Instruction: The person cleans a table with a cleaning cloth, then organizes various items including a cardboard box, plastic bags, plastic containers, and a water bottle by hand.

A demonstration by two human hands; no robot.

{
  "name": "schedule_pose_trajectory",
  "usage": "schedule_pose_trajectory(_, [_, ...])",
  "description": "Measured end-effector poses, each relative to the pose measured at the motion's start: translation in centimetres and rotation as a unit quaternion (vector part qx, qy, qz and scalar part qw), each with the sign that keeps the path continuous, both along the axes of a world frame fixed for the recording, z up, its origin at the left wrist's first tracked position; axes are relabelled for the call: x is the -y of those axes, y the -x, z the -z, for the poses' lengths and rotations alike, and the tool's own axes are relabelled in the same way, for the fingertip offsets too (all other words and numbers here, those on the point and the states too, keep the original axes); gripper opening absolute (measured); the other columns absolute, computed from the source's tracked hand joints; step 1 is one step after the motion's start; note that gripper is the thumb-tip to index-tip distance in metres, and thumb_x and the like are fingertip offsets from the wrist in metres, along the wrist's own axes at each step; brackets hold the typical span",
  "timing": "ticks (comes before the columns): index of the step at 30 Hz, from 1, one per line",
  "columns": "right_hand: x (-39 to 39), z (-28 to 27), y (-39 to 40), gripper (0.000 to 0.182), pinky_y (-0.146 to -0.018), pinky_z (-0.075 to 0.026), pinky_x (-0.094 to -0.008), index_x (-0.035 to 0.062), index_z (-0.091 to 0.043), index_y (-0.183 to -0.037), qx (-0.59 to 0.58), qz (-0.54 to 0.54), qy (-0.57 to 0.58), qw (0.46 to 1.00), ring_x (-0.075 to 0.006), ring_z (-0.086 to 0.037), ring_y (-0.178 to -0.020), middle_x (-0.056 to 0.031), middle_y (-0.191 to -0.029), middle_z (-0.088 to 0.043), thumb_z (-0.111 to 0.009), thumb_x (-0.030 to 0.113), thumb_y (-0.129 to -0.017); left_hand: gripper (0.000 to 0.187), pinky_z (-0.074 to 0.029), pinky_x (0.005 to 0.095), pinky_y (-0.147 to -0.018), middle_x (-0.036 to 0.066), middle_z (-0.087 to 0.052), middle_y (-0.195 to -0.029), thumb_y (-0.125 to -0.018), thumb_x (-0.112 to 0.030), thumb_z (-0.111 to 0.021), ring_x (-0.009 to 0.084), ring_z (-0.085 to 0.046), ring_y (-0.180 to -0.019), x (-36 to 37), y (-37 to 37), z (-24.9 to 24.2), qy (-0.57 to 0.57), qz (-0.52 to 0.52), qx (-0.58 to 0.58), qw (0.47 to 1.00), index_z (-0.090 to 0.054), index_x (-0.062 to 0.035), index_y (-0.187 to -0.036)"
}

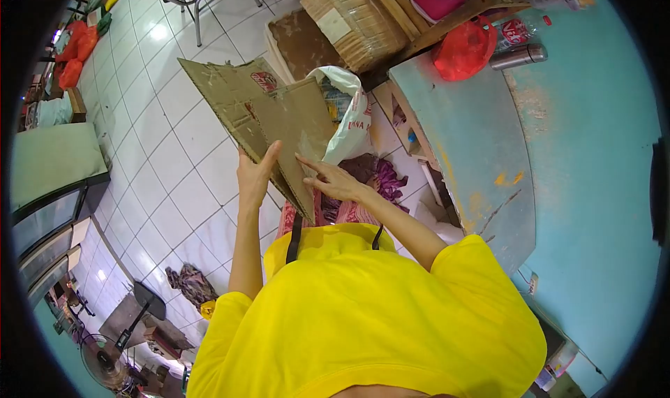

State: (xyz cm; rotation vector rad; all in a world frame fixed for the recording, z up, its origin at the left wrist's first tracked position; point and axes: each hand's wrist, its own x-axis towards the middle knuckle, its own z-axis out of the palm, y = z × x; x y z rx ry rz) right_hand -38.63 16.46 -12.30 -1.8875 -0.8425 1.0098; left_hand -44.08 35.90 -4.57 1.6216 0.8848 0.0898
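A flattened brown cardboard box, folded in layers with a red print near its top, stands tilted in front of my body. My left hand grips its left edge, thumb on the near face and the other fingers behind it. On the right, my right hand has its fingers apart, with the fingertips right at the cardboard's face. Just behind the cardboard is a white sack with red lettering and packed items showing in its mouth. Purple and dark cloth lies below the sack.
A worn grey table stands to the right, bearing a red plastic bag, a metal flask and a bottle. A taped carton sits at the back. Crumpled cloth lies on the tiled floor at left.
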Motion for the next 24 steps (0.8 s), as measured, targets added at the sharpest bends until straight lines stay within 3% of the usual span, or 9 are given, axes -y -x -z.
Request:
schedule_pose_trajectory(6, [3.4, 4.6, 0.0, 0.036, -0.076, -0.048, -0.0374, 0.0079, -0.056, -0.119, -0.053, 0.204, 0.03, 0.977, -0.031, -0.063, -0.088, -0.0194, -0.098, -0.063, -0.052, 0.026, -0.088, 0.052, -0.042, 0.0332, -0.092, 0.019, -0.06, -0.113, -0.08, -0.012, -0.051, 0.0263, -0.056, -0.105, -0.6, -0.4, 2.0, -0.059, -0.007, 0.014, 0.998, -0.041, 0.0019, -0.129])
schedule_pose_trajectory(8, [6.4, 10.3, -1.2, 0.027, -0.064, -0.05, -0.0275, 0.0042, -0.057, -0.113, 0.026, 0.308, 0.055, 0.949, -0.0156, -0.063, -0.07, -0.0091, -0.084, -0.064, -0.051, 0.015, -0.09, 0.048, -0.04, 0.0325, -0.095, 0.019, -0.058, -0.116, -0.08, -0.007, -0.046, 0.0257, -0.054, -0.11, -1.4, 0.2, 2.8, -0.064, -0.041, 0.025, 0.997, -0.043, 0.0029, -0.127])
schedule_pose_trajectory(10, [9.2, 14.1, -3.9, 0.021, -0.071, -0.049, -0.0384, 0.0029, -0.062, -0.099, 0.014, 0.392, 0.129, 0.911, -0.0334, -0.063, -0.077, -0.0197, -0.084, -0.064, -0.054, 0.016, -0.084, 0.046, -0.038, 0.031, -0.095, 0.017, -0.055, -0.118, -0.081, -0.004, -0.042, 0.024, -0.051, -0.11, -2.2, 1.2, 4.2, -0.107, -0.045, 0.084, 0.99, -0.044, 0.0034, -0.127])
schedule_pose_trajectory(11, [11.5, 18.0, -5.3, 0.023, -0.066, -0.051, -0.0315, 0.0033, -0.058, -0.107, 0.065, 0.386, 0.16, 0.906, -0.0224, -0.064, -0.071, -0.0128, -0.084, -0.064, -0.054, 0.013, -0.087, 0.047, -0.037, 0.0308, -0.095, 0.015, -0.053, -0.12, -0.082, -0.004, -0.042, 0.0227, -0.049, -0.109, -2.6, 1.8, 3.3, -0.056, -0.073, -0.01, 0.996, -0.042, 0.0046, -0.129])
schedule_pose_trajectory(13, [14.1, 21.5, -8.1, 0.034, -0.081, -0.045, -0.0428, 0.005, -0.052, -0.116, 0.188, 0.373, 0.252, 0.873, -0.037, -0.058, -0.093, -0.0221, -0.1, -0.059, -0.054, 0.015, -0.083, 0.046, -0.035, 0.0313, -0.096, 0.015, -0.048, -0.126, -0.086, -0.011, -0.05, 0.0221, -0.045, -0.112, -3.3, 3.4, 3.8, -0.039, -0.143, -0.044, 0.988, -0.042, 0.0043, -0.129])
schedule_pose_trajectory(14, [15.0, 23.8, -9.5, 0.038, -0.085, -0.043, -0.0457, 0.004, -0.049, -0.118, 0.237, 0.383, 0.284, 0.847, -0.0406, -0.054, -0.1, -0.025, -0.105, -0.055, -0.053, 0.017, -0.082, 0.049, -0.033, 0.0321, -0.098, 0.016, -0.042, -0.132, -0.087, -0.015, -0.053, 0.0232, -0.043, -0.115, -4.8, 7.2, 7.3, -0.237, -0.083, -0.138, 0.958, -0.042, 0.0043, -0.13])
schedule_pose_trajectory(16, [16.6, 27.3, -13.6, 0.052, -0.093, -0.039, -0.0462, 0.0037, -0.043, -0.126, 0.138, 0.43, 0.376, 0.809, -0.0412, -0.052, -0.105, -0.0273, -0.115, -0.053, -0.059, 0.024, -0.081, 0.05, -0.042, 0.0285, -0.086, 0.008, -0.055, -0.109, -0.083, -0.013, -0.056, 0.0169, -0.053, -0.098, -5.3, 7.6, 7.1, -0.102, -0.241, -0.037, 0.964, -0.041, 0.0004, -0.129])
schedule_pose_trajectory(18, [19.2, 34.7, -15.7, 0.049, -0.09, -0.042, -0.0433, 0.0002, -0.047, -0.121, 0.384, 0.473, 0.361, 0.706, -0.0399, -0.055, -0.104, -0.0267, -0.111, -0.056, -0.059, 0.026, -0.081, 0.055, -0.041, 0.0284, -0.089, 0.008, -0.054, -0.109, -0.081, -0.013, -0.057, 0.0169, -0.052, -0.1, -5.6, 8.3, 6.5, -0.036, -0.304, -0.031, 0.952, -0.039, 0.0015, -0.13])
schedule_pose_trajectory(24, [23.8, 43.4, -19.7, 0.036, -0.083, -0.041, -0.0433, 0.0007, -0.051, -0.112, 0.245, 0.455, 0.38, 0.767, -0.038, -0.054, -0.094, -0.0251, -0.101, -0.055, -0.056, 0.022, -0.083, 0.059, -0.031, 0.0317, -0.101, 0.012, -0.045, -0.13, -0.084, -0.019, -0.053, 0.0207, -0.043, -0.12, -5.8, 10.5, 6.7, -0.044, -0.284, 0.01, 0.958, -0.034, 0.0038, -0.135])
